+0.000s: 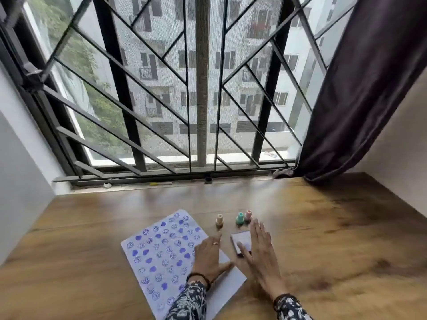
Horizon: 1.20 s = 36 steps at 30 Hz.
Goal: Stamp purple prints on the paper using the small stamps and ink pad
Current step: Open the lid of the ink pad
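Note:
A white sheet of paper (159, 255) lies tilted on the wooden table, covered with several purple smiley and heart prints. My left hand (209, 257) rests flat on its right part, fingers apart, holding nothing. The ink pad (241, 240) lies just right of the paper. My right hand (260, 252) hovers open over the pad's right side and hides part of it. Three small stamps stand upright beyond the pad: a beige stamp (219, 220), a green stamp (240, 218) and a pink stamp (248, 215).
The wooden table (323, 239) runs back to a window sill (161, 184) with a black metal grille. A dark curtain (360, 100) hangs at the back right, its end touching the table. White walls stand at both sides.

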### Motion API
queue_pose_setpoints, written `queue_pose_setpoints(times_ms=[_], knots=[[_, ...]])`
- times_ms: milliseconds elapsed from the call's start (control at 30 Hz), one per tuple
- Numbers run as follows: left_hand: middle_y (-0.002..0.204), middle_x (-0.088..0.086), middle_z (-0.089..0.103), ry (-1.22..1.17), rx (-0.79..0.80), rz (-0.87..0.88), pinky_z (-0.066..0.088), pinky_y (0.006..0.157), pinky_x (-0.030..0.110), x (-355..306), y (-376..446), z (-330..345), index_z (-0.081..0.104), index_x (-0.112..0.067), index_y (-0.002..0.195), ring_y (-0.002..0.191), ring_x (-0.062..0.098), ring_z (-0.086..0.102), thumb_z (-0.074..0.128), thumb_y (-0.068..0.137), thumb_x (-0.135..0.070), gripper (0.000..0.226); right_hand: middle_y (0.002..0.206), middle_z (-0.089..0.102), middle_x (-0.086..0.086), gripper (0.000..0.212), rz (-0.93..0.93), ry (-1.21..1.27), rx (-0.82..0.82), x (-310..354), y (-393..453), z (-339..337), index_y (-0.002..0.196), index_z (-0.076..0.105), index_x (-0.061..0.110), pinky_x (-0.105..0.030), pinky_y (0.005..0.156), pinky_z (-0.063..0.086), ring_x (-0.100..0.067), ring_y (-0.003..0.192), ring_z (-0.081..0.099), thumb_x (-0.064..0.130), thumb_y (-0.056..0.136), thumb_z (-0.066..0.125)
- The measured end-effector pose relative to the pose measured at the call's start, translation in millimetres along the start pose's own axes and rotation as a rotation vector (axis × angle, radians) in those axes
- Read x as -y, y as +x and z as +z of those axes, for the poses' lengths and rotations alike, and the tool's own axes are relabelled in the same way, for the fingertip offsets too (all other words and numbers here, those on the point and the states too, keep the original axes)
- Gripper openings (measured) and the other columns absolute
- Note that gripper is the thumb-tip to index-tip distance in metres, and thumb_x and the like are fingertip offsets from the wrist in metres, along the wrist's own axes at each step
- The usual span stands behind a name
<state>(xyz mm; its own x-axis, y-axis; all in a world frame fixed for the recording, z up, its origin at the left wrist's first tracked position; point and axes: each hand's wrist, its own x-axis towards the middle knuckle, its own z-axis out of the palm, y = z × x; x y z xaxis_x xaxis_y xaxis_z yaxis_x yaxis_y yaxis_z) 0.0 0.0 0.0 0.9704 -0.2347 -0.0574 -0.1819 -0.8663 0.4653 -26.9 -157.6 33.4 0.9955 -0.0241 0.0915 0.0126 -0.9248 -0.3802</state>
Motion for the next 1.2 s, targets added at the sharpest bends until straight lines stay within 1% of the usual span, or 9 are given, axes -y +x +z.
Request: queue_pose_setpoints(times_ms=[167, 600, 667, 767, 833, 900, 1033, 1100, 1200], knots=[[0.138, 0.004, 0.039, 0.046, 0.043, 0.0, 0.027, 0.098, 0.042, -3.8, 15.3, -4.4, 0.022, -0.023, 0.138, 0.123, 0.024, 0.036, 0.055, 0.07, -0.062, 0.085, 0.158, 0.002, -0.015, 0.1, 0.324, 0.155, 0.019, 8.5, -1.9, 11.4, 0.147, 0.002, 0.008, -0.037, 0.119, 0.006, -0.027, 0.146, 0.002, 0.061, 0.08, 0.054], [0.131, 0.001, 0.042, 0.052, -0.016, -0.047, 0.023, 0.091, 0.038, -6.2, 12.5, 3.7, 0.039, -0.035, 0.13, 0.118, 0.021, 0.038, 0.052, 0.073, -0.062, 0.064, 0.151, 0.027, -0.011, 0.08, 0.371, 0.335, 0.02, 9.6, -2.9, 9.8, 0.14, 0.03, 0.012, -0.034, 0.111, 0.025, -0.027, 0.14, 0.022, 0.038, 0.075, 0.07], [0.129, 0.001, 0.044, 0.053, -0.021, -0.046, 0.024, 0.09, 0.038, -5.7, 12.1, 4.3, 0.039, -0.034, 0.13, 0.117, 0.021, 0.039, 0.052, 0.072, -0.064, 0.066, 0.137, 0.045, -0.012, 0.069, 0.375, 0.464, -0.015, 6.3, -5.4, 6.1, 0.13, 0.035, 0.014, -0.033, 0.099, 0.035, -0.026, 0.129, 0.038, 0.035, 0.075, 0.072], [0.127, 0.002, 0.045, 0.052, -0.01, -0.056, 0.026, 0.09, 0.038, -5.4, 13.3, 4.3, 0.028, -0.033, 0.135, 0.115, 0.022, 0.04, 0.051, 0.071, -0.067, 0.076, 0.101, 0.061, -0.011, 0.038, 0.389, 0.591, -0.058, -0.2, -7.5, -4.0, 0.1, 0.034, 0.025, -0.039, 0.074, 0.046, -0.03, 0.092, 0.06, 0.047, 0.082, 0.058], [0.128, -0.001, 0.044, 0.012, -0.013, -0.064, 0.024, 0.092, 0.037, -5.5, 14.2, 4.3, 0.025, -0.034, 0.136, 0.116, 0.02, 0.039, 0.053, 0.071, -0.065, 0.077, 0.078, 0.06, -0.006, 0.04, 0.375, 0.652, -0.134, -7.3, -6.3, -12.0, 0.086, 0.034, 0.025, -0.042, 0.065, 0.046, -0.026, 0.069, 0.059, 0.064, 0.079, 0.042], [0.13, -0.003, 0.043, -0.012, -0.019, -0.07, 0.023, 0.092, 0.036, -5.7, 14.2, 4.2, 0.026, -0.034, 0.136, 0.118, 0.018, 0.038, 0.055, 0.071, -0.064, 0.077, 0.071, 0.059, -0.006, 0.041, 0.388, 0.68, -0.201, -12.7, -2.2, -19.2, 0.079, 0.035, 0.029, -0.04, 0.059, 0.044, -0.024, 0.063, 0.057, 0.07, 0.078, 0.033], [0.13, -0.002, 0.044, -0.022, -0.013, -0.096, 0.025, 0.093, 0.036, -5.6, 16.4, 3.7, 0.026, -0.032, 0.137, 0.118, 0.019, 0.039, 0.055, 0.072, -0.063, 0.077, 0.08, 0.061, -0.013, 0.024, 0.486, 0.668, -0.277, -27.4, 16.4, -21.6, 0.084, 0.04, 0.021, -0.05, 0.068, 0.052, -0.037, 0.077, 0.062, 0.041, 0.095, 0.041], [0.129, -0.002, 0.044, -0.019, -0.009, -0.098, 0.025, 0.092, 0.036, -5.4, 17.2, 3.8, 0.031, -0.033, 0.134, 0.117, 0.019, 0.04, 0.055, 0.072, -0.062, 0.073, 0.08, 0.058, -0.015, 0.014, 0.554, 0.697, -0.306, -37.1, 27.5, -19.8, 0.091, 0.043, 0.01, -0.055, 0.067, 0.056, -0.033, 0.069, 0.061, 0.023, 0.094, 0.049], [0.127, -0.002, 0.045, -0.054, -0.023, -0.106, 0.023, 0.089, 0.034, -5.5, 17.1, 3.8, 0.038, -0.031, 0.129, 0.116, 0.018, 0.04, 0.058, 0.069, -0.063, 0.071, 0.094, 0.061, -0.02, 0.013, 0.695, 0.774, -0.331, -47.7, 39.0, -15.5, 0.099, 0.054, 0.001, -0.042, 0.057, 0.061, -0.021, 0.06, 0.06, 0.004, 0.086, 0.057]])
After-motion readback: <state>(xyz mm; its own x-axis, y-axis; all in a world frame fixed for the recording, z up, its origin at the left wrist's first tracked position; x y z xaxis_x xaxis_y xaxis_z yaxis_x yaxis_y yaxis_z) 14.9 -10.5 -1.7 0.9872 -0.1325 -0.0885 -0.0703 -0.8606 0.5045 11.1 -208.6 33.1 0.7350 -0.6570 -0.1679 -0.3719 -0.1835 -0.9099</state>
